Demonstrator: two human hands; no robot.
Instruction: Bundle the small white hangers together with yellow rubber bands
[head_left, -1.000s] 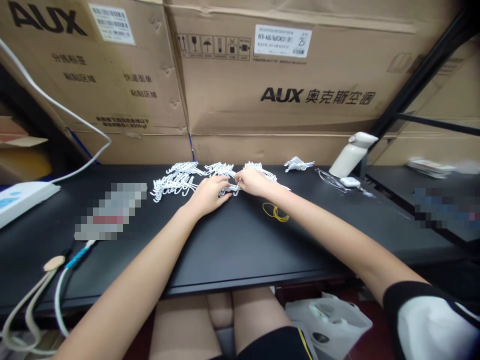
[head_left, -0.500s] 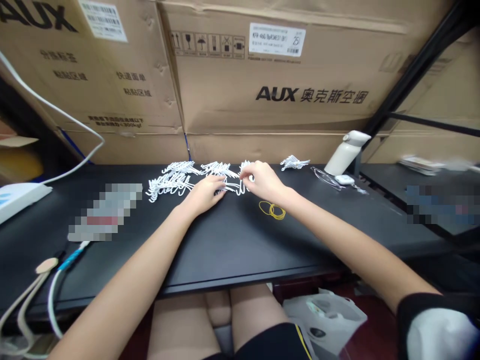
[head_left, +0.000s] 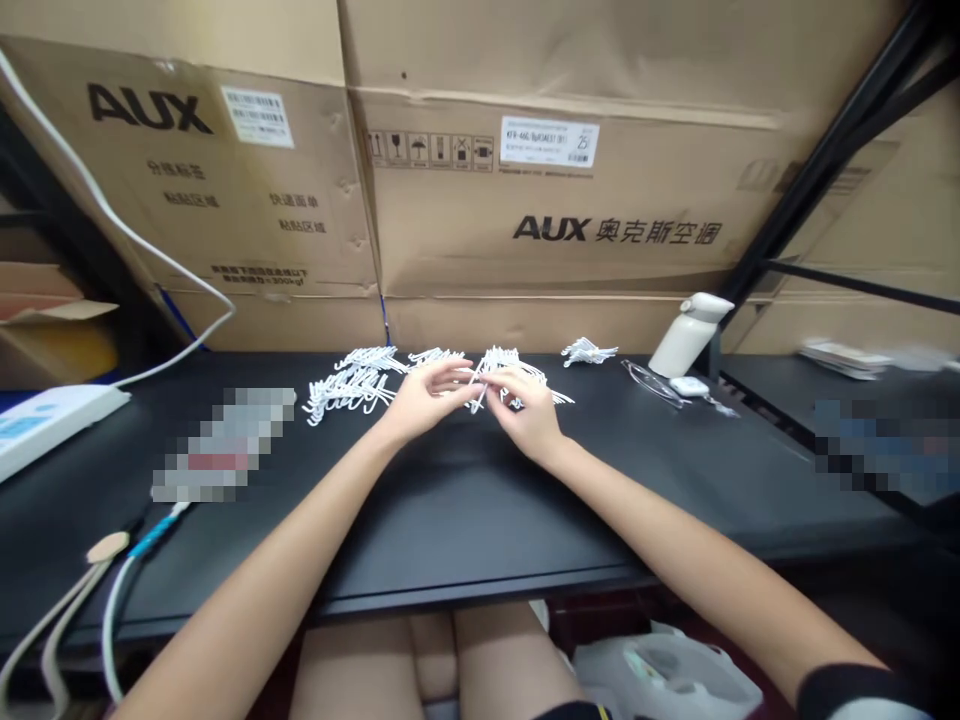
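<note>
My left hand (head_left: 431, 398) and my right hand (head_left: 529, 412) meet over the black table, fingertips close together. Between them is a white wire hook (head_left: 480, 392), pinched by the thumbs and fingers of both; whether there is more than one is hard to make out. Right behind my right hand lies a pile of white hooks (head_left: 501, 358), some sticking out past its right side. Another bunch (head_left: 435, 355) shows behind my left hand, partly covered by it. To the left are two more bunches, a front one (head_left: 349, 390) and a back one (head_left: 369, 358).
A separate bundle of hooks (head_left: 589, 351) lies at the back right. Near it stand a white bottle (head_left: 688, 335), glasses (head_left: 651, 382) and a small white case (head_left: 688, 386). A blurred-out device (head_left: 229, 445) with a cable and a power strip (head_left: 56, 420) are left. Cardboard boxes (head_left: 442, 240) wall the back.
My hands have come together at the hooks; my right hand has moved down and nearer the left. The yellow rubber bands are now out of sight. The view has tipped up slightly.
</note>
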